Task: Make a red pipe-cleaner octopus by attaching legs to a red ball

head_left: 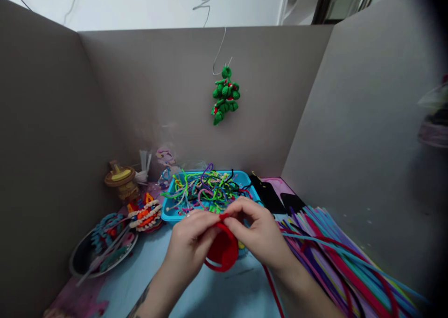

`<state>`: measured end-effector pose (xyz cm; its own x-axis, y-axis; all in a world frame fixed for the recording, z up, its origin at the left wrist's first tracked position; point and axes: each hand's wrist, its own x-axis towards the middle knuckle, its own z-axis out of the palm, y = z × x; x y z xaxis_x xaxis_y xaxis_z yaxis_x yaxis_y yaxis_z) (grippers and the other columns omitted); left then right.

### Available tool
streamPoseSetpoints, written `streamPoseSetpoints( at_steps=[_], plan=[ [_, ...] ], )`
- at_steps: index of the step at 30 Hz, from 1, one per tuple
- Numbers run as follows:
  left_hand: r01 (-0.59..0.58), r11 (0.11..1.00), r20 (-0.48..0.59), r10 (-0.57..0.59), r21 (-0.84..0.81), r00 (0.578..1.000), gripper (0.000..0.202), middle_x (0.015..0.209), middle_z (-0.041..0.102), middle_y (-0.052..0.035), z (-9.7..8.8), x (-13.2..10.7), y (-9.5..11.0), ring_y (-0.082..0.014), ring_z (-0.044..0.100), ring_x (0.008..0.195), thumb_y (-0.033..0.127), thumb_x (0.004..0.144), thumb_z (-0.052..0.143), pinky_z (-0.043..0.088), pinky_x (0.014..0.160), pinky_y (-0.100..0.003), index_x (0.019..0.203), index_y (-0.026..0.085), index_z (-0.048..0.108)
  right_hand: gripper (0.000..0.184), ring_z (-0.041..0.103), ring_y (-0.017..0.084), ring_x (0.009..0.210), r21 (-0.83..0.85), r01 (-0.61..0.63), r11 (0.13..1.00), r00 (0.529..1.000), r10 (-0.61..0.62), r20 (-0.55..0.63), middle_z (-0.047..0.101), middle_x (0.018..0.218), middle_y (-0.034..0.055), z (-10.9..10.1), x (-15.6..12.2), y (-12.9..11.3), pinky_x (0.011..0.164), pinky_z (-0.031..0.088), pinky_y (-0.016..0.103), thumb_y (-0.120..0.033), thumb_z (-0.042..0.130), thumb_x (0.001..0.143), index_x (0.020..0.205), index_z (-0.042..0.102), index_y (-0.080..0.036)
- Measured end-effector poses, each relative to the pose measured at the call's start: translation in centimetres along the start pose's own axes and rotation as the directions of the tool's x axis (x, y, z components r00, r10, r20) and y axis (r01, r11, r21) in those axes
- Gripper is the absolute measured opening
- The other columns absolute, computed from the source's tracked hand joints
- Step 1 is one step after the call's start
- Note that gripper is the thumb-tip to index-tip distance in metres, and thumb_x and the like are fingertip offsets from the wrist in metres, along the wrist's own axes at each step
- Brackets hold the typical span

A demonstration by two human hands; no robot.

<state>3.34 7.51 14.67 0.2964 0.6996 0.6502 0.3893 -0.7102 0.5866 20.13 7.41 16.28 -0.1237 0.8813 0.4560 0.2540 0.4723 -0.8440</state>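
Observation:
My left hand [191, 241] and my right hand [257, 229] meet above the table, fingertips pinched together at the top edge of a round red pipe-cleaner piece [227, 248]. It looks hollow, like a small cup, with a narrow gap along its lower rim. A red pipe-cleaner strand [273, 290] runs down below my right wrist; whether it joins the round piece is hidden. Both hands are closed on the red piece, and my fingers cover its upper part. Behind it, partly hidden by my right hand, something yellow and blue lies on the table.
Behind my hands stands a blue tray [168, 215] of tangled pipe-cleaner scraps. Pipe cleaners [336, 257] in many colours lie at right. At left are a metal bowl [75, 266], an orange-and-white bundle [146, 215] and a wooden spool [121, 180]. A green ornament [226, 96] hangs from a wire.

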Motion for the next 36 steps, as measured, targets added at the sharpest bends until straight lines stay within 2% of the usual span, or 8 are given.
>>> streamPoseSetpoints(
  at_steps=[3, 7, 14, 19, 23, 25, 30, 36],
  plan=[
    [0.047, 0.999, 0.032, -0.047, 0.014, 0.998, 0.02, 0.085, 0.074, -0.0052, -0.2, 0.0, 0.3, -0.0163, 0.065, 0.077, 0.016, 0.082, 0.057, 0.052, 0.073, -0.027, 0.095, 0.022, 0.071, 0.011, 0.057, 0.013, 0.067, -0.021, 0.017, 1.0, 1.0, -0.017, 0.009, 0.061, 0.069, -0.0005, -0.1, 0.0, 0.0, 0.06, 0.044, 0.023, -0.011, 0.057, 0.074, 0.073, 0.064, -0.02],
    [0.183, 0.983, 0.043, -0.184, 0.027, 0.982, 0.022, 0.085, 0.074, -0.0046, -0.5, 0.0, 0.9, -0.0175, 0.066, 0.075, 0.02, 0.076, 0.064, 0.052, 0.068, -0.025, 0.097, 0.023, 0.071, 0.012, 0.056, 0.013, 0.066, -0.042, 0.058, 0.997, 0.998, -0.059, -0.029, 0.06, 0.067, -0.0011, -0.1, 0.2, 0.4, 0.061, 0.044, 0.024, -0.009, 0.057, 0.073, 0.069, 0.062, -0.019],
    [0.325, 0.942, 0.102, -0.317, -0.079, 0.943, 0.017, 0.084, 0.074, -0.0037, -0.4, 0.2, 2.0, -0.0187, 0.067, 0.074, 0.021, 0.075, 0.063, 0.052, 0.069, -0.026, 0.089, 0.022, 0.072, 0.018, 0.056, 0.013, 0.065, -0.099, 0.22, 0.97, 0.975, -0.221, -0.003, 0.059, 0.066, -0.0008, -0.1, 0.1, 0.9, 0.062, 0.044, 0.025, -0.005, 0.055, 0.074, 0.072, 0.064, -0.02],
    [0.414, 0.891, 0.125, -0.397, -0.184, 0.909, 0.018, 0.085, 0.074, -0.0043, -0.1, 0.5, 2.4, -0.0195, 0.066, 0.077, 0.025, 0.075, 0.061, 0.052, 0.07, -0.026, 0.089, 0.02, 0.072, 0.017, 0.055, 0.015, 0.068, -0.231, 0.423, 0.876, 0.904, -0.425, 0.043, 0.058, 0.071, 0.0023, -0.2, -0.1, 1.4, 0.064, 0.046, 0.028, -0.008, 0.053, 0.081, 0.082, 0.065, -0.02],
    [0.543, 0.795, 0.092, -0.54, -0.269, 0.836, 0.019, 0.074, 0.071, -0.004, 0.4, 0.6, 2.3, -0.0176, 0.064, 0.07, 0.032, 0.076, 0.06, 0.05, 0.065, -0.025, 0.078, 0.016, 0.07, 0.016, 0.052, 0.016, 0.068, -0.319, 0.555, 0.768, 0.824, -0.558, 0.091, 0.058, 0.073, 0.004, 0.3, -0.3, 1.8, 0.062, 0.045, 0.03, -0.008, 0.051, 0.084, 0.089, 0.063, -0.018],
    [0.581, 0.75, 0.097, -0.584, -0.317, 0.806, 0.02, 0.071, 0.069, -0.003, 0.6, 0.5, 2.1, -0.0157, 0.061, 0.066, 0.034, 0.075, 0.062, 0.048, 0.063, -0.024, 0.075, 0.015, 0.068, 0.016, 0.051, 0.016, 0.068, -0.318, 0.585, 0.746, 0.8, -0.594, 0.08, 0.058, 0.072, 0.0041, 0.7, -0.4, 1.9, 0.062, 0.045, 0.03, -0.007, 0.052, 0.084, 0.089, 0.062, -0.018],
    [0.602, 0.701, 0.156, -0.593, -0.382, 0.79, 0.021, 0.068, 0.066, -0.0016, 0.3, 0.5, 1.9, -0.0126, 0.057, 0.062, 0.035, 0.075, 0.064, 0.045, 0.059, -0.021, 0.075, 0.014, 0.067, 0.015, 0.051, 0.016, 0.067, -0.305, 0.591, 0.747, 0.789, -0.613, 0.029, 0.058, 0.071, 0.0036, 1.2, -0.6, 1.7, 0.062, 0.045, 0.029, -0.004, 0.054, 0.083, 0.086, 0.059, -0.018],
    [0.604, 0.723, 0.224, -0.561, -0.337, 0.797, 0.022, 0.065, 0.061, -0.0006, -0.4, 0.5, 2.3, -0.0114, 0.053, 0.06, 0.033, 0.08, 0.057, 0.043, 0.057, -0.021, 0.074, 0.014, 0.065, 0.015, 0.054, 0.015, 0.067, -0.28, 0.564, 0.777, 0.808, -0.59, -0.008, 0.061, 0.071, 0.0035, 1.3, -0.7, 1.2, 0.064, 0.046, 0.029, -0.004, 0.056, 0.082, 0.086, 0.059, -0.018]
  ],
)
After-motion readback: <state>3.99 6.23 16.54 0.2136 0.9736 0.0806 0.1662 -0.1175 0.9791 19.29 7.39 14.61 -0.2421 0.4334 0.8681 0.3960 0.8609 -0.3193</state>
